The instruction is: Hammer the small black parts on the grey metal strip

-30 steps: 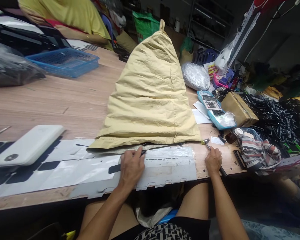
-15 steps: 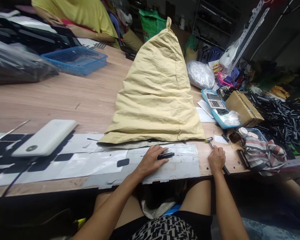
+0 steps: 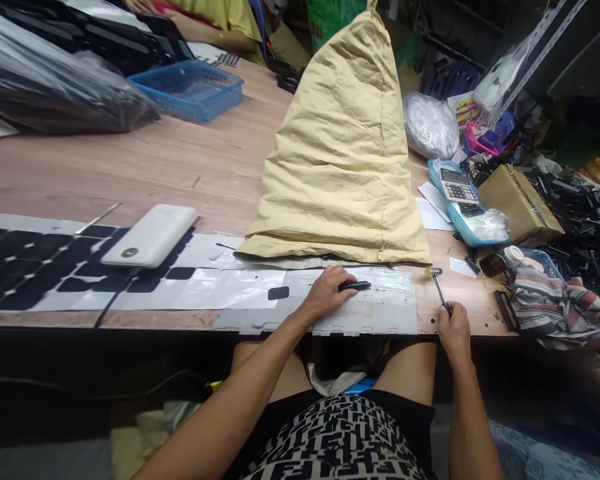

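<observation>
My left hand [image 3: 329,292] rests on a grey sheet [image 3: 400,313] at the table's front edge. Its thumb and fingers close on a short, black, elongated piece [image 3: 357,286] that lies on the sheet and points right; its exact kind is unclear. To the right, my right hand [image 3: 454,328] is wrapped around the lower handle of a small hammer [image 3: 439,288]. The hammer has a shiny metal shaft and a yellowish face on its head. That head points away from me, just above or on the bare wood, right of the sheet.
A large cream cloth bag [image 3: 340,160] stands behind the sheet. On the left are a white power bank [image 3: 153,233], black patches [image 3: 20,260] and a blue basket [image 3: 190,87]. A calculator [image 3: 459,187], cardboard box [image 3: 523,203] and striped cloth [image 3: 555,297] sit right. A co-worker's yellow sleeve [image 3: 240,30] shows behind.
My view has turned, so the table appears shifted right and up. My right hand has slid from near the hammer's head down the handle. My left hand keeps its place on the sheet.
</observation>
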A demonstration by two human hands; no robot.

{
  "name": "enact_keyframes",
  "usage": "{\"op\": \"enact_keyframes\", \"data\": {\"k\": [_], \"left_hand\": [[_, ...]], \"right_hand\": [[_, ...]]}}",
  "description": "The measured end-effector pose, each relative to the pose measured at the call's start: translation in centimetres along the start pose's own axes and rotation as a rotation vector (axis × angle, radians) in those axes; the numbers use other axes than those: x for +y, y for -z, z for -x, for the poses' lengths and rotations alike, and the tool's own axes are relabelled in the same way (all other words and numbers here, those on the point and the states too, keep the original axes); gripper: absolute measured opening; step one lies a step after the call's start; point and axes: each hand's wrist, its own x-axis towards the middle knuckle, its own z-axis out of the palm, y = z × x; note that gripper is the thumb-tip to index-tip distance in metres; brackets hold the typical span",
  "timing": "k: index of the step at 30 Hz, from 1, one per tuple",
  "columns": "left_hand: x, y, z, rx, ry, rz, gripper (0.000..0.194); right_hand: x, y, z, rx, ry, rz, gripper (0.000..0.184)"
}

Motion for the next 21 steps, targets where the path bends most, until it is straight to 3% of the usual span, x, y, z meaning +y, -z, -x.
{"op": "enact_keyframes", "data": {"k": [1,5,8,16,21], "left_hand": [[0.0,0.0,0.0,-0.001,0.000,0.004,0.018],[0.2,0.0,-0.1,-0.005,-0.002,-0.001,0.018],[0.2,0.0,-0.1,-0.005,0.001,-0.010,0.019],[-0.4,-0.3,-0.3,0.028,-0.027,0.062,0.015],[-0.2,-0.3,-0.3,0.033,-0.019,0.074,0.015]], "right_hand": [[-1.0,-0.1,1.1,-0.010,0.023,-0.098,0.034],[-5.7,-1.0,5.5,-0.260,0.121,-0.446,0.047],[-8.2,-2.2,7.3,-0.363,0.218,-0.510,0.049],[-9.6,-4.2,8.1,-0.286,0.510,-0.344,0.046],[-9.2,-4.3,8.1,-0.249,0.524,-0.257,0.046]]}}
